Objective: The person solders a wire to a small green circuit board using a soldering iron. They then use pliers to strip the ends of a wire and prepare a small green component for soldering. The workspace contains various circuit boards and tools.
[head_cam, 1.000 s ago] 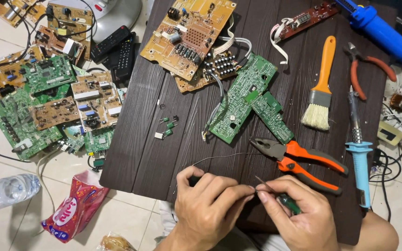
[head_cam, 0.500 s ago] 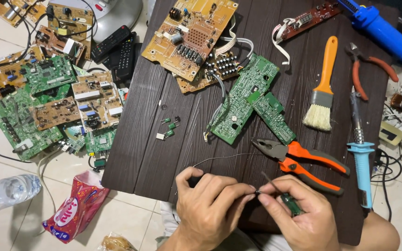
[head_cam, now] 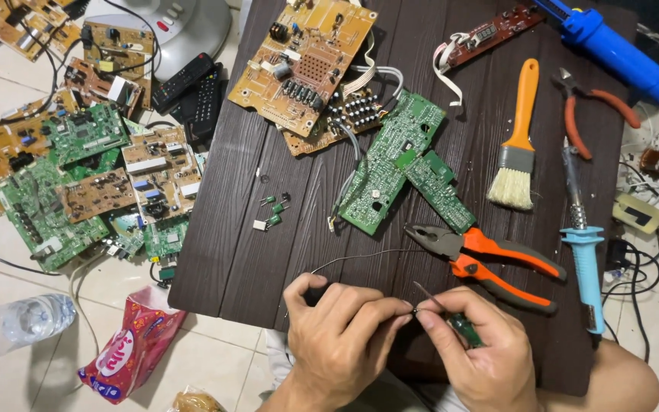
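Note:
My left hand (head_cam: pixel 341 332) rests at the near edge of the dark wooden table (head_cam: pixel 238 229), fingers pinched on a tiny part that meets my right hand. A thin silver wire (head_cam: pixel 360 255) curves out from it across the table. My right hand (head_cam: pixel 478 351) grips a small green-handled screwdriver (head_cam: pixel 459 324), its tip pointing up-left beside my left fingertips. Just beyond lie orange-handled pliers (head_cam: pixel 490 259) and a green circuit board (head_cam: pixel 402 164).
On the table lie a tan circuit board (head_cam: pixel 303 61), several small loose components (head_cam: pixel 272 210), an orange brush (head_cam: pixel 516 137), a blue soldering iron (head_cam: pixel 581 236), cutters (head_cam: pixel 593 107) and a blue tool (head_cam: pixel 619 53). More boards (head_cam: pixel 78 175), remotes, a bottle (head_cam: pixel 17 324) and a red packet (head_cam: pixel 127 351) cover the floor at left.
Both hands stay pinched together at the table's near edge, with only slight finger movement. Nothing else on the table has moved.

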